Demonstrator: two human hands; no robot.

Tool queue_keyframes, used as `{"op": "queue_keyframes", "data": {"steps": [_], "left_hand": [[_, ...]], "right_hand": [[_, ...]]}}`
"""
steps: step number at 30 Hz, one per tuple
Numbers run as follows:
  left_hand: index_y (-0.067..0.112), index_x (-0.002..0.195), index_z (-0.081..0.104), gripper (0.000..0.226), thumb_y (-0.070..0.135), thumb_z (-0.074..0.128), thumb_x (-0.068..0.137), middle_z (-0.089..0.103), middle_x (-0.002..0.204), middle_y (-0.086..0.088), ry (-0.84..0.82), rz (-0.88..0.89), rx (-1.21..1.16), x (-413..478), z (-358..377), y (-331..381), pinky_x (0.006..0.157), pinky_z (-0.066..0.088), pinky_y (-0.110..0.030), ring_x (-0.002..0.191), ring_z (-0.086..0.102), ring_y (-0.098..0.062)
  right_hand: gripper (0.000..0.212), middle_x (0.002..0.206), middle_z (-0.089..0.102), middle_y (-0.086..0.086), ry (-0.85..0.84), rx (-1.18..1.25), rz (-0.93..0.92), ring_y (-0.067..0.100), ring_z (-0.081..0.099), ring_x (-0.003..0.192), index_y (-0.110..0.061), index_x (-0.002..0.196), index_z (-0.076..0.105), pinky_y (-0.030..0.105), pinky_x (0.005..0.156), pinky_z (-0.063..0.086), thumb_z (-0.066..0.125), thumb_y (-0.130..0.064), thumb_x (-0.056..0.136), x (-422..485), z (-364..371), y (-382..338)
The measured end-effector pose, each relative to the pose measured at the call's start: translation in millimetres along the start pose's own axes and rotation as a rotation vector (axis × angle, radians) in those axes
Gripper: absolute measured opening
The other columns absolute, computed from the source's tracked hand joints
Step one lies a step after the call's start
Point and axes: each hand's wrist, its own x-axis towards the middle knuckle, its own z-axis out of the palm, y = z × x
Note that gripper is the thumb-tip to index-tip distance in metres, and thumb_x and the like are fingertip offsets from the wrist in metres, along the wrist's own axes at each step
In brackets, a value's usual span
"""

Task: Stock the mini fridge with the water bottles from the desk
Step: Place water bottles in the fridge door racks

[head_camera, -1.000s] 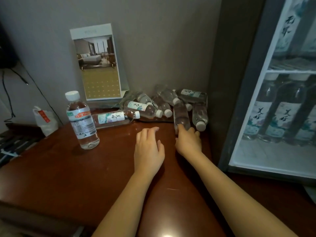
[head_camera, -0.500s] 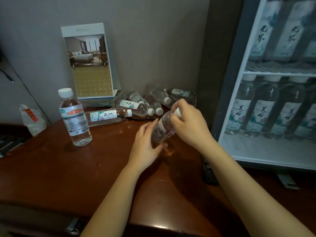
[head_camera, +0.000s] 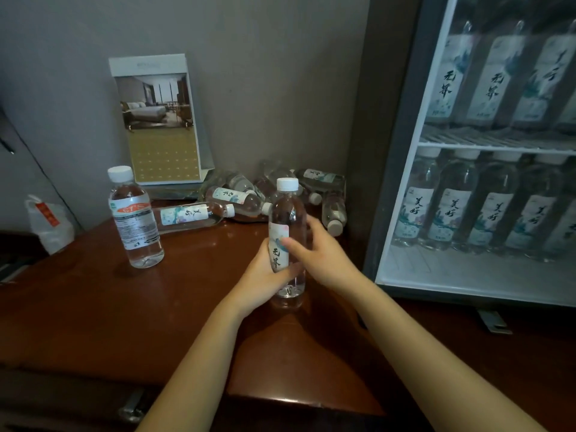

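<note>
A clear water bottle (head_camera: 286,213) with a white cap and a pale label stands upright over the brown desk (head_camera: 124,307). My left hand (head_camera: 265,282) grips its lower part from the left. My right hand (head_camera: 321,254) wraps its middle from the right, thumb on the label. Several more labelled bottles (head_camera: 237,198) lie in a pile at the back of the desk against the wall. The mini fridge (head_camera: 402,151) stands at the right, its two shelves lined with upright bottles (head_camera: 448,210).
A different bottle with an orange label (head_camera: 135,219) stands upright at the desk's left. A desk calendar (head_camera: 159,120) leans on the wall behind it. A white plastic bag (head_camera: 46,222) lies at far left. Bare white floor shows at the front of the lower fridge shelf (head_camera: 452,272).
My right hand took a bottle from the pile and lifted it. My left hand joined it, and the bottle went from tilted to upright in front of me.
</note>
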Motion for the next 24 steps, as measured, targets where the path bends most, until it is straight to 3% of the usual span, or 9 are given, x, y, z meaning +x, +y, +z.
{"op": "queue_keyframes", "data": {"steps": [2, 6, 9, 14, 16, 19, 24], "left_hand": [[0.024, 0.126, 0.044, 0.049, 0.013, 0.067, 0.084, 0.064, 0.116, -0.003, -0.043, -0.039, -0.046, -3, -3, 2, 0.088, 0.053, -0.032, 0.106, 0.063, -0.014], [0.021, 0.126, 0.049, 0.055, -0.001, 0.068, 0.079, 0.065, 0.118, -0.005, -0.079, -0.066, -0.103, -9, -8, 4, 0.096, 0.049, -0.040, 0.109, 0.063, -0.020], [0.024, 0.126, 0.051, 0.060, 0.006, 0.074, 0.075, 0.066, 0.116, -0.001, -0.054, -0.051, -0.074, -16, -5, 9, 0.096, 0.049, -0.040, 0.108, 0.063, -0.016], [0.037, 0.119, 0.054, 0.049, 0.020, 0.073, 0.077, 0.069, 0.106, 0.008, 0.007, 0.024, -0.006, -35, 6, 26, 0.079, 0.054, -0.023, 0.101, 0.064, -0.007], [0.037, 0.118, 0.056, 0.041, 0.025, 0.069, 0.080, 0.069, 0.103, 0.011, 0.031, 0.052, -0.025, -43, 12, 35, 0.076, 0.053, -0.020, 0.099, 0.064, -0.004], [0.033, 0.118, 0.057, 0.038, 0.035, 0.059, 0.081, 0.070, 0.106, 0.010, 0.016, 0.089, -0.096, -52, 23, 51, 0.079, 0.055, -0.026, 0.100, 0.066, -0.009], [0.033, 0.115, 0.059, 0.034, 0.039, 0.053, 0.082, 0.071, 0.106, 0.007, -0.051, 0.176, -0.170, -60, 53, 92, 0.082, 0.055, -0.031, 0.101, 0.066, -0.013]], "right_hand": [[0.050, 0.128, 0.055, -0.002, -0.043, 0.036, 0.052, 0.012, 0.054, 0.116, -0.021, 0.135, 0.040, 0.033, 0.100, 0.045, 0.059, -0.031, 0.089, -8, 5, 9], [0.048, 0.121, 0.054, -0.011, -0.086, 0.144, 0.088, 0.009, 0.055, 0.114, -0.026, 0.138, 0.032, 0.032, 0.100, 0.046, 0.051, -0.031, 0.094, -19, 7, 14], [0.045, 0.120, 0.052, -0.013, -0.132, 0.189, 0.080, 0.006, 0.054, 0.112, -0.029, 0.139, 0.028, 0.024, 0.093, 0.046, 0.045, -0.026, 0.097, -25, 1, 9], [0.050, 0.130, 0.056, 0.000, -0.169, 0.265, 0.072, 0.013, 0.058, 0.114, -0.035, 0.143, 0.024, 0.038, 0.098, 0.049, 0.042, -0.022, 0.098, -41, -13, 4], [0.049, 0.128, 0.057, -0.002, -0.176, 0.315, 0.044, 0.010, 0.058, 0.114, -0.041, 0.140, 0.027, 0.030, 0.093, 0.051, 0.042, -0.020, 0.099, -50, -21, -1], [0.048, 0.119, 0.058, -0.012, -0.164, 0.332, -0.001, 0.003, 0.058, 0.109, -0.049, 0.132, 0.026, 0.017, 0.084, 0.052, 0.043, -0.020, 0.099, -67, -39, -12], [0.057, 0.134, 0.053, -0.006, -0.067, 0.326, -0.084, 0.009, 0.055, 0.118, -0.039, 0.146, 0.020, 0.032, 0.097, 0.049, 0.045, -0.019, 0.098, -99, -81, -29]]}}
